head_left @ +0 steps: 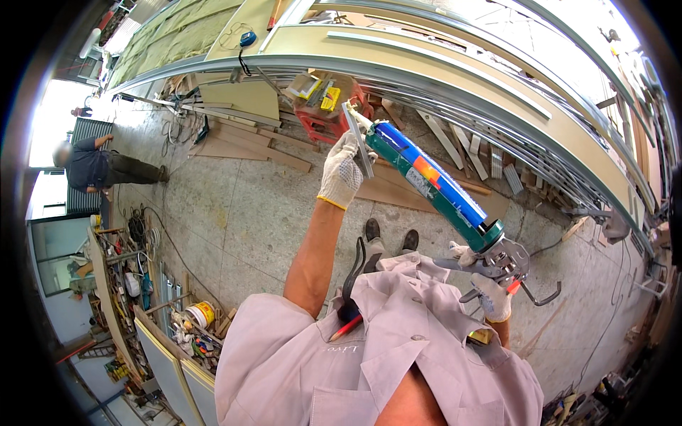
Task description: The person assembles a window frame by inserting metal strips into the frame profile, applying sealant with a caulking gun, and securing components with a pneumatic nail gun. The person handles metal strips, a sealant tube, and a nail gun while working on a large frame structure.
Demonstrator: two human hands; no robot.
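Grey concrete floor point(249, 202) with thin seams, greenish window panes point(60, 238) at left (harsh white daylight point(62, 103) beside them).

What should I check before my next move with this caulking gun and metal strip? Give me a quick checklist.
1. Left hand and right hand covered: ok, both wear pale gloves.
2. Metal strip held: ok, gripped in the left hand.
3. Caulking gun supported: ok, right hand at its handle end.
4. Cartridge in place: ok, a blue one lies in the gun.
5. Nozzle touching the strip: cannot tell, they overlap in this view.
6. Enough filling left: cannot tell, contents hidden.
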